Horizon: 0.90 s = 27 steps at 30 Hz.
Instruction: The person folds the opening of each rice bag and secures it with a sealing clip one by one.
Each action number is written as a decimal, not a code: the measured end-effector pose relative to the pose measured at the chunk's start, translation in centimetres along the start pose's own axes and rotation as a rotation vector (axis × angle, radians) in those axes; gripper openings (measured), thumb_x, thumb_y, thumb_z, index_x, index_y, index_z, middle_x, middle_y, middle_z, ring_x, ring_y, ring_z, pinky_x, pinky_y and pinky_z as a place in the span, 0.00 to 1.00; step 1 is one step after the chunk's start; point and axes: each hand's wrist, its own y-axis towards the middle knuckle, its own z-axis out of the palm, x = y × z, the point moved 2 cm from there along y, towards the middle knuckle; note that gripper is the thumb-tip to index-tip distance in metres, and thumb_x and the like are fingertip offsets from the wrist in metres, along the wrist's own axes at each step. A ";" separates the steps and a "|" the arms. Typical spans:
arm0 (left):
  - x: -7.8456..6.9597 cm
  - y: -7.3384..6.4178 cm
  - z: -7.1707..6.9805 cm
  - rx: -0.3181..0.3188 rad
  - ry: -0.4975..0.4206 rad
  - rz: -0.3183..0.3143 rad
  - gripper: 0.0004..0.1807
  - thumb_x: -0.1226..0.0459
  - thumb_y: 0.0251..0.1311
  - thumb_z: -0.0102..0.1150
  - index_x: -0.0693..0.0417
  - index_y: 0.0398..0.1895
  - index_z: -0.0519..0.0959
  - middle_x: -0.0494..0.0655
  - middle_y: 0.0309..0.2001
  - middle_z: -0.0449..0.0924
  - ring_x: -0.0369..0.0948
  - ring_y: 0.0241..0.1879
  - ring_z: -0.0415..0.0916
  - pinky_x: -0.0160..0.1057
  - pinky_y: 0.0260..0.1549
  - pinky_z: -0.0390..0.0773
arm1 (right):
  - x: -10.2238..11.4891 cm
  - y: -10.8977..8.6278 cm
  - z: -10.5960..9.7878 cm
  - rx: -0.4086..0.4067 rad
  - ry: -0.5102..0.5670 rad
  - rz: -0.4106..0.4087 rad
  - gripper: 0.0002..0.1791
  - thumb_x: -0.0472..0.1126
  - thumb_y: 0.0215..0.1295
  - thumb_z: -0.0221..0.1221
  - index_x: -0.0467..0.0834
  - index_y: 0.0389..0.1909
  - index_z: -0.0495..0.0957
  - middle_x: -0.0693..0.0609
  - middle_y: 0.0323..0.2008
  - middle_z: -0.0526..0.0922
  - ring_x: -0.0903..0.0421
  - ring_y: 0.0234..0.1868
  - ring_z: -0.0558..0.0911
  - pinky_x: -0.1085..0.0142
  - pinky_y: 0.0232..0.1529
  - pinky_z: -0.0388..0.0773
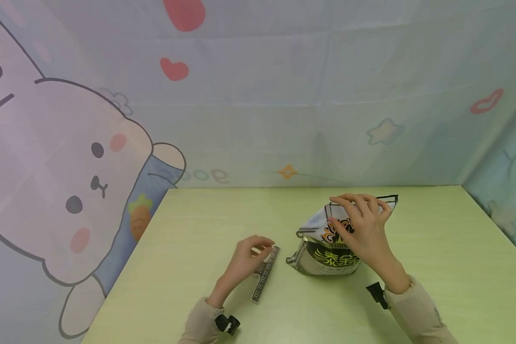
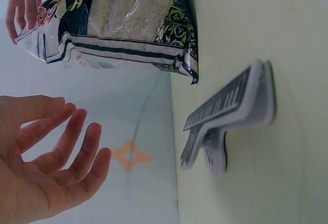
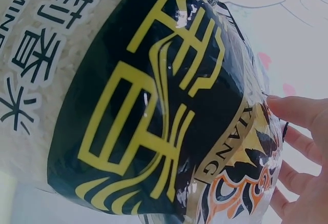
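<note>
In the head view, the rice bag (image 1: 324,268) stands on the table (image 1: 198,215), right of centre. Yellow-green characters on its black band begin 泰金, with "TAIJIN" in small letters above; the right hand (image 1: 365,227) covers what follows. Orange-and-black artwork marks the creased white top. The right hand has its thumb on the front and fingers over the upper edge, so its grip seems to be grasping the bag's top. The left hand (image 1: 242,260) partly hides the clip (image 1: 265,276), which lies left of the bag and bears a dark strip with pale, key-like bars.

In the left wrist view, the left hand's grip is released, fingers loosely bent and apart from the grey clip. The bag's clear window shows pale grains; "PREM", 大米 and "NET" can be read before the print runs out of frame.

In the right wrist view, 莉香米 is whole, while "SMINE" is cut at its start. "XIANG" sits on a gold ribbon beside large yellow characters. The right thumb touches the glossy film; the bag's edge hides some fingertips.
</note>
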 end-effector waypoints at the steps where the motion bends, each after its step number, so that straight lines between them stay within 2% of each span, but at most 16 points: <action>1: 0.1 -0.1 -0.1 -0.002 0.003 -0.001 0.10 0.66 0.58 0.54 0.59 0.41 0.78 0.51 0.40 0.80 0.43 0.36 0.77 0.31 0.30 0.77 | 0.0 0.0 0.0 0.000 0.002 0.001 0.25 0.58 0.64 0.45 0.43 0.45 0.76 0.42 0.41 0.76 0.41 0.43 0.66 0.38 0.43 0.48; 8: 1.0 -0.1 -0.4 -0.016 0.006 -0.036 0.09 0.68 0.57 0.53 0.59 0.40 0.79 0.52 0.39 0.80 0.43 0.35 0.77 0.28 0.30 0.75 | 0.0 -0.1 0.0 -0.008 0.003 0.008 0.24 0.58 0.64 0.45 0.43 0.45 0.76 0.42 0.41 0.76 0.41 0.43 0.67 0.38 0.43 0.47; 15: 2.1 -0.1 -0.7 0.011 0.024 -0.137 0.08 0.67 0.59 0.52 0.59 0.38 0.79 0.52 0.38 0.81 0.43 0.35 0.77 0.32 0.33 0.75 | 0.0 -0.1 0.0 -0.007 -0.005 0.013 0.24 0.57 0.64 0.46 0.43 0.45 0.76 0.42 0.41 0.76 0.41 0.42 0.66 0.39 0.43 0.47; 20: 2.7 -0.3 -0.9 0.023 0.025 -0.180 0.10 0.67 0.59 0.50 0.62 0.37 0.79 0.54 0.37 0.81 0.43 0.35 0.76 0.35 0.34 0.75 | 0.0 -0.1 0.0 0.003 -0.010 0.019 0.23 0.57 0.64 0.46 0.43 0.45 0.76 0.42 0.41 0.76 0.42 0.42 0.67 0.40 0.44 0.47; 27: 3.7 -0.5 -0.9 0.048 -0.019 -0.259 0.12 0.65 0.60 0.49 0.65 0.38 0.78 0.57 0.35 0.80 0.44 0.31 0.77 0.33 0.26 0.75 | 0.0 -0.2 0.0 0.007 -0.008 0.024 0.24 0.58 0.64 0.45 0.44 0.45 0.76 0.42 0.41 0.76 0.42 0.42 0.67 0.40 0.44 0.47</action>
